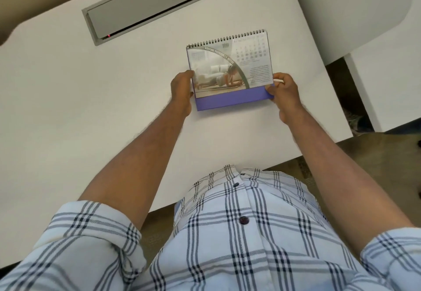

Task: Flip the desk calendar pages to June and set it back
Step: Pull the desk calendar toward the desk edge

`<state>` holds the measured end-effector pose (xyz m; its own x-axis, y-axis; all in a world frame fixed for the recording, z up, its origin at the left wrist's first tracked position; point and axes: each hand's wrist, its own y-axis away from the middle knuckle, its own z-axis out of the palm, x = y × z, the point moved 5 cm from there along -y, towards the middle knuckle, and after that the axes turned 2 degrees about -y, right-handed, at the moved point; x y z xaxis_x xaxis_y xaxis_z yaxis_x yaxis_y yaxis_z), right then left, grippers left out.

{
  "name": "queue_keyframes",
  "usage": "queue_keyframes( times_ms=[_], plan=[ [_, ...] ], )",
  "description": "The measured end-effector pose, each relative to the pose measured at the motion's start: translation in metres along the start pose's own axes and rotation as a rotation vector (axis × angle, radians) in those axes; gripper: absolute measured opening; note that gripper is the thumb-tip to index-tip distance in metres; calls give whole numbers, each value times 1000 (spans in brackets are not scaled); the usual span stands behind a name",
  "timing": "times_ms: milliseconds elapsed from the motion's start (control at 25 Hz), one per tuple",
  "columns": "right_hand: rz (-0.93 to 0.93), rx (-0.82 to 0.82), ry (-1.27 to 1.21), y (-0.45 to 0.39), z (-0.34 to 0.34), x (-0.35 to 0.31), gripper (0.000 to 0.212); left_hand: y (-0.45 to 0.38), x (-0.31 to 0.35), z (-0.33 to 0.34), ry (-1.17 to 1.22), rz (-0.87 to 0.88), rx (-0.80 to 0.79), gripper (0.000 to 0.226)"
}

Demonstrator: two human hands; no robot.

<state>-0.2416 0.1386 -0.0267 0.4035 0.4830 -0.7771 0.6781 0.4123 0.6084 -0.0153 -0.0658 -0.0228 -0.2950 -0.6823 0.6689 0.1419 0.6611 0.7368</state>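
Note:
A spiral-bound desk calendar [230, 69] with a purple base stands on the white desk [91, 108], its black wire binding at the far edge. The facing page shows a photo of a person exercising, the words "Keeping physically active", and a date grid at the upper right; the month name is too blurred to read. My left hand [181, 90] grips the calendar's left edge. My right hand [283, 92] grips its lower right corner, thumb on the purple base, with the edge of a white page between the fingers.
A grey cable-tray flap [150, 5] is set into the desk behind the calendar, a small red light at its near corner. A second white desk section [376, 17] lies to the right, with a dark gap and the floor below it.

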Motion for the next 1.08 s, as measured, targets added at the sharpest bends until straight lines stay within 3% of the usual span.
queue_keyframes(
  times_ms=[160, 320, 520, 680, 880, 1080],
  plan=[
    [-25, -108, -4, 38, 34, 7, 34, 12, 13, -54, 7, 122, 7, 6],
    [-112, -154, 52, 65, 73, 4, 34, 20, 11, -107, 35, 176, -48, 19],
    [-229, -205, 187, 99, 131, 9, 37, 35, -3, -176, 88, 212, 114, 8],
    [-277, -241, 273, 128, 172, 30, 37, 43, -25, -227, 155, 213, 142, 4],
    [-326, -246, 373, 152, 204, 59, 39, 50, -43, -280, 226, 194, 112, 34],
    [-409, -188, 407, 175, 235, 86, 55, 44, -48, -303, 348, 144, 51, 42]
  ],
)
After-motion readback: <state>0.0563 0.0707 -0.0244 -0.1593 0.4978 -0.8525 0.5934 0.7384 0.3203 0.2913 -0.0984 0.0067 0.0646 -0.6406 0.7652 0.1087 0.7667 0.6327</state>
